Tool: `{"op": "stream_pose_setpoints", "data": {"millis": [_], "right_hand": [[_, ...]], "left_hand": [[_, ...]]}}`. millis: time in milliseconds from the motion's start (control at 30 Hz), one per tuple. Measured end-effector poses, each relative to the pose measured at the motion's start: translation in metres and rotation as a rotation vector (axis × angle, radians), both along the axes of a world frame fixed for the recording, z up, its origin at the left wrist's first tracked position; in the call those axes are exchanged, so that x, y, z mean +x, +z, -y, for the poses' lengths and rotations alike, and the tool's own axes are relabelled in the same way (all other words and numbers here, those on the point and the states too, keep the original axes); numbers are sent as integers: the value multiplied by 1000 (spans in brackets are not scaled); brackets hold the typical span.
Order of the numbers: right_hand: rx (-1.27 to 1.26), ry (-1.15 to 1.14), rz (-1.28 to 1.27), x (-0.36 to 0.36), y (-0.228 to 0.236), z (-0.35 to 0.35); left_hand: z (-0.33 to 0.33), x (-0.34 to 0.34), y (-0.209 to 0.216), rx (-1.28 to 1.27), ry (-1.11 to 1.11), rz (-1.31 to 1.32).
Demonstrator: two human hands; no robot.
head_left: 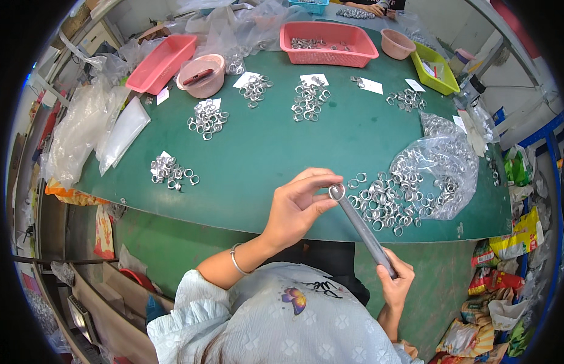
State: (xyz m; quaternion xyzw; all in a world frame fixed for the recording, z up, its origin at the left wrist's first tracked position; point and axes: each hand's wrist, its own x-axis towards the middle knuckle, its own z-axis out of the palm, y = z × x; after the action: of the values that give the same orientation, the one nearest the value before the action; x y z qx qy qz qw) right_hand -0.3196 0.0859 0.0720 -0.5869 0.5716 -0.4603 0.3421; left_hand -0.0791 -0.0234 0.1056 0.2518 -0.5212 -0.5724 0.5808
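Observation:
My left hand [297, 206] is closed, pinching a small silver ring [336, 192] between thumb and fingertips. The ring sits at the upper end of a grey tapered ring mandrel [364, 233]; how far it is slid over the rod I cannot tell. My right hand [396, 280] is wrapped round the mandrel's lower end, which slants down to the right over the table's front edge. Just right of the ring lies a heap of loose silver rings [382, 203], spilling from a clear plastic bag [458, 182] full of rings.
Smaller piles of rings [207, 120], several with white paper slips, dot the green table [264, 158]. Along the back stand pink trays [330, 57], a round pink bowl [200, 82] and a green tray [437, 73]. Plastic bags [81, 133] cover the left side. Another person's hand [374, 9] shows at the far end.

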Motion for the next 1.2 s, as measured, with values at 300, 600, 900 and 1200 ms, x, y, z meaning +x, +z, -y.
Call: {"op": "stream_pose_setpoints", "data": {"millis": [300, 600, 900, 1200], "right_hand": [[-275, 94, -288, 15, 30, 5], [-386, 20, -466, 34, 41, 11], [-427, 23, -524, 38, 45, 13], [-471, 29, -592, 40, 45, 12]], "left_hand": [[-31, -18, 3, 277, -478, 52], [-29, -18, -6, 297, -425, -7], [-24, -12, -5, 250, -489, -78], [-31, -14, -4, 223, -487, -156]]}}
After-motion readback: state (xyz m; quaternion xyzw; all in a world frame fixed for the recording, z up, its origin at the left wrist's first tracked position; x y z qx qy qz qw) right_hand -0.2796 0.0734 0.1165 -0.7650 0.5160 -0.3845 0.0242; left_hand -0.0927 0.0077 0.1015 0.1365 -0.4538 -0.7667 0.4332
